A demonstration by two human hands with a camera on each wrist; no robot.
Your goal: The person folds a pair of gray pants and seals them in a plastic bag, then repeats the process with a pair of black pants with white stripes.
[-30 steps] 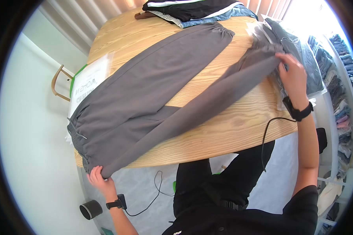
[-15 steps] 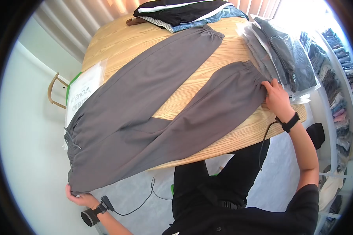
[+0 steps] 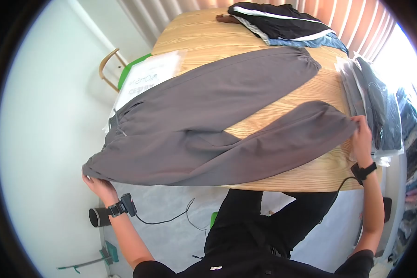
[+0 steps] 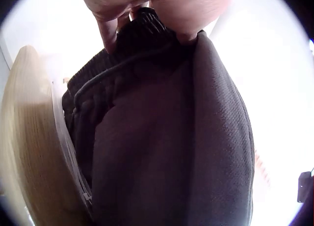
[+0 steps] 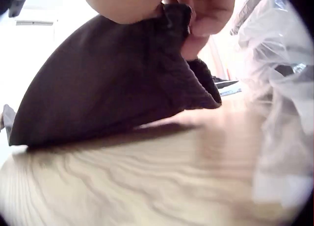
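A pair of grey sweatpants (image 3: 171,109) lies spread across the table, waist to the left, legs to the right. My left hand (image 3: 99,187) grips the near corner of the waist, held out past the table's edge. In the left wrist view, thumb and fingers pinch the gathered elastic waistband (image 4: 142,34), with a drawstring (image 4: 110,69) below it. My right hand (image 3: 362,139) pinches the cuff of the near leg. The right wrist view shows that cuff (image 5: 196,91) lifted off the wood, its opening facing right. The far leg lies flat.
Black and denim clothes (image 3: 282,23) lie at the back of the wooden table (image 3: 185,34). Plastic-bagged garments (image 3: 380,106) are stacked beside my right hand. A printed clear bag (image 3: 148,72) lies at the left edge, by a green chair (image 3: 134,67). Clothes shelves stand at far right.
The near leg went from a narrow, twisted strip to spread wide. My right hand came down and toward me with the cuff, and my left hand kept hold of the waist corner. The head view shifted.
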